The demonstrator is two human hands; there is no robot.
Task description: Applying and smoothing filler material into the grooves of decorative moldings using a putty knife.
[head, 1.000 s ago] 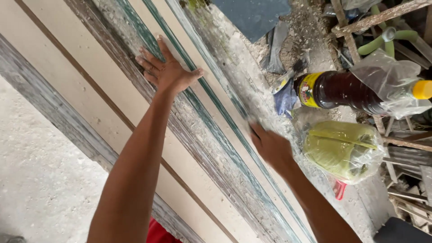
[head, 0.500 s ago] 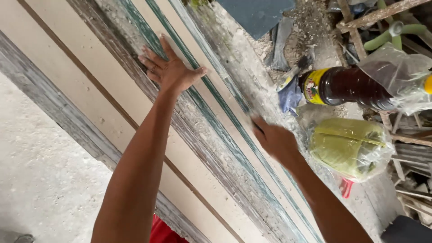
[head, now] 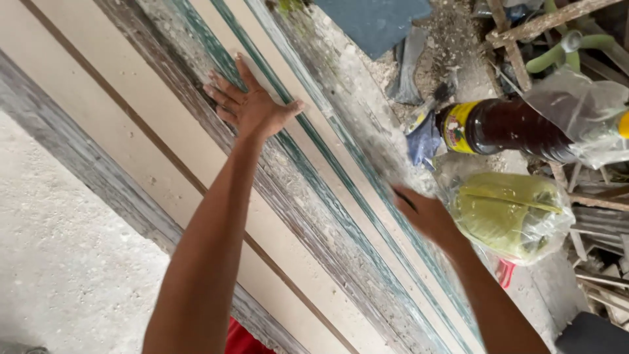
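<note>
The left hand (head: 252, 108) lay open, flat on the long pale boards (head: 164, 141), the right hand (head: 422, 213) blurred (grip unclear) at their bottle-side edge, nothing lifted yet.

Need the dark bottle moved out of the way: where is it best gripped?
Grip the dark bottle around its round body just past the yellow label, coming from above. It lies on its side, and that stretch is bare; the far end sits under a clear plastic bag, and debris crowds its base.
</note>
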